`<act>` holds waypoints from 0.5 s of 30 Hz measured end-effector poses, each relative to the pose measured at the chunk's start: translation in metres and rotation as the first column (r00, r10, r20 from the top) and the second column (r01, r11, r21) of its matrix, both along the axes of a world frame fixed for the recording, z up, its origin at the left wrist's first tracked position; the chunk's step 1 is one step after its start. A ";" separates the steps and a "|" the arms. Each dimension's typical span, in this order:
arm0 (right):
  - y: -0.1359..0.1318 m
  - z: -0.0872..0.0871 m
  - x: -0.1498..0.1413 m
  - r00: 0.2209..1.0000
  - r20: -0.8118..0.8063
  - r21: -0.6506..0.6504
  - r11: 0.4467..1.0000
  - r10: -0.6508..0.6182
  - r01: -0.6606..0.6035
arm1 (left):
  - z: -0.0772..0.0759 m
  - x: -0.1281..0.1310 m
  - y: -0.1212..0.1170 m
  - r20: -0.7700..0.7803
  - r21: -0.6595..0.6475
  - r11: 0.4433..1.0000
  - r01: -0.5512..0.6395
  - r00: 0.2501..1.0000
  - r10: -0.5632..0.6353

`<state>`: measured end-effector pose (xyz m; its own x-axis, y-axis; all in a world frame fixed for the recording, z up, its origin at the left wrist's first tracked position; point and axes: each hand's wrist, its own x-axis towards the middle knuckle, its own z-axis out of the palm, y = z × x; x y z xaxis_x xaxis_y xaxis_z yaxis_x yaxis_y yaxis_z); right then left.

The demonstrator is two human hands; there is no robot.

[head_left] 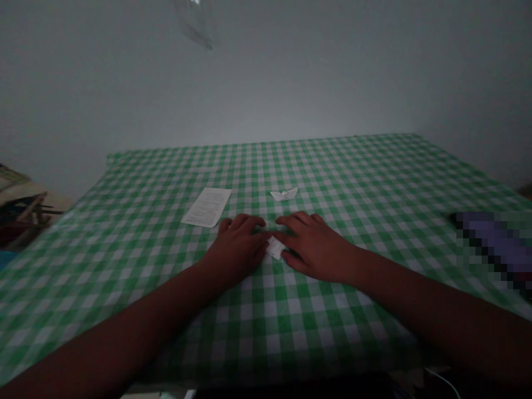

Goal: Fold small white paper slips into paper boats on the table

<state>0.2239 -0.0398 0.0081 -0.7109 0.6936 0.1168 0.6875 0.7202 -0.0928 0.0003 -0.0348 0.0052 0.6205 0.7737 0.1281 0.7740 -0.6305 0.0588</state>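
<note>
A small folded piece of printed paper (275, 247) lies on the checked cloth between my two hands, and only part of it shows. My left hand (243, 241) holds its left side, with the thumb and bent fingers against it. From the other side my right hand (305, 241) grips it, forefinger on the upper edge and thumb at the lower right. Just beyond my fingers sits a small folded paper boat (285, 194). Farther left, a flat printed sheet (206, 207) rests with its text facing up.
A green and white checked tablecloth (266, 160) covers the table up to a pale wall (291, 77). At the far right lies a dark-edged, purplish object (496, 244), blurred by pixels. A thin whitish strip (205, 170) lies near the back left.
</note>
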 end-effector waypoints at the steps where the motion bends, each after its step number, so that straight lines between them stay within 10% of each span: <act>1: 0.000 0.001 0.000 1.000 0.012 0.018 1.000 0.001 -0.001 | 0.001 0.000 -0.001 -0.008 0.004 1.000 0.001 1.000 -0.001; 15: -0.010 0.018 0.006 0.988 0.155 0.098 0.994 0.024 -0.039 | 0.008 -0.001 -0.004 -0.007 -0.009 1.000 0.014 1.000 -0.014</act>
<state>0.2295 -0.0502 0.0265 -0.7472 0.6607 0.0726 0.6646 0.7423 0.0855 -0.0010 -0.0385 0.0135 0.6318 0.7663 0.1171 0.7658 -0.6404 0.0591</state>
